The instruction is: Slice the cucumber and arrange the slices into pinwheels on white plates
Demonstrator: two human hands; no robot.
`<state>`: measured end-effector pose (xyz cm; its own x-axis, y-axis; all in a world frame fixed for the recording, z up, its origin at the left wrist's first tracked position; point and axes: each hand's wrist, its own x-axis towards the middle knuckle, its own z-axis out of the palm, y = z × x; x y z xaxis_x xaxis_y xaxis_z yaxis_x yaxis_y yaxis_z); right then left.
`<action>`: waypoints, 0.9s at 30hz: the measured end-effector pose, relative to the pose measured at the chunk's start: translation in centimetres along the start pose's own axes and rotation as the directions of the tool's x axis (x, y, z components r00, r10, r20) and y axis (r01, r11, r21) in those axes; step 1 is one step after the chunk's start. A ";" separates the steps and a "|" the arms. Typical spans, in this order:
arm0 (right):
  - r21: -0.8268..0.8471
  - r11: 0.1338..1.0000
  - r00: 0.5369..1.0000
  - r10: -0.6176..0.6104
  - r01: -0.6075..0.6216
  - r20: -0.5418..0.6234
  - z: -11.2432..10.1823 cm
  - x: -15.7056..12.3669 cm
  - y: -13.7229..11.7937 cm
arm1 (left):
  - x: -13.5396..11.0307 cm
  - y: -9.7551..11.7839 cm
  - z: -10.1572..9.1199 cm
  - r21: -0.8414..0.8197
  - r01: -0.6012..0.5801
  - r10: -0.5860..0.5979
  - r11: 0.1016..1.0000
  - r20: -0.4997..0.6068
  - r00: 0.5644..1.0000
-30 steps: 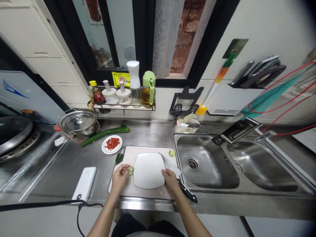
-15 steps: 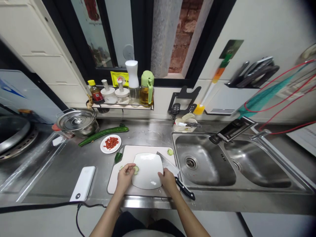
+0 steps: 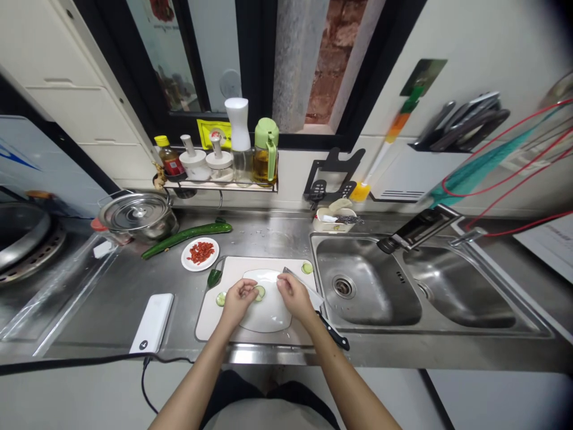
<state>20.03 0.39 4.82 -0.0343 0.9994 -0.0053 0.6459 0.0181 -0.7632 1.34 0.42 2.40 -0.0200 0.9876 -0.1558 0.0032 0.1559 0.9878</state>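
In the head view, we see our left hand (image 3: 239, 300) pinching a cucumber slice (image 3: 260, 293) between thumb and fingers, over the left part of a white plate (image 3: 267, 320). Our right hand (image 3: 295, 295) is over the plate's right side, fingertips drawn narrowly together; we cannot tell whether they hold anything. The plate lies on a pale cutting board (image 3: 208, 325), and beside it on the left we find more slices (image 3: 221, 299), with a dark green cucumber end (image 3: 213, 278) near the board's upper left corner. Another few rounds (image 3: 307, 268) lie at the upper right corner. The knife (image 3: 333, 332) lies to the right of the plate, its black handle reaching past the board. Beyond the board we see a small dish (image 3: 185, 263) of red pieces (image 3: 200, 252) and a long cucumber (image 3: 185, 239); the sink (image 3: 380, 304) is on the right.
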 end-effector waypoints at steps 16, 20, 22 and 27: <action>0.236 0.963 0.989 -0.141 0.127 0.044 0.6 1.5 -2.7 | -0.2 2.7 0.1 -0.038 0.162 -0.163 0.986 -0.020 0.986; 0.218 0.956 0.979 -0.205 0.198 0.008 0.3 1.2 -3.3 | -0.8 3.8 0.4 -0.207 0.444 -0.416 0.872 0.166 0.894; 0.203 0.954 0.974 -0.228 0.223 0.001 0.3 1.1 -3.3 | -0.9 4.3 0.6 -0.287 0.492 -0.449 0.822 0.205 0.870; 0.169 0.950 0.963 -0.269 0.264 0.008 0.2 0.8 -3.0 | -0.6 4.8 0.3 -0.382 0.515 -0.460 0.767 0.231 0.857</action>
<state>17.90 1.14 6.94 -0.2130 0.9573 0.1953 0.4752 0.2761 -0.8354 1.64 0.56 7.28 0.2123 0.7792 -0.5898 -0.3897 0.6210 0.6801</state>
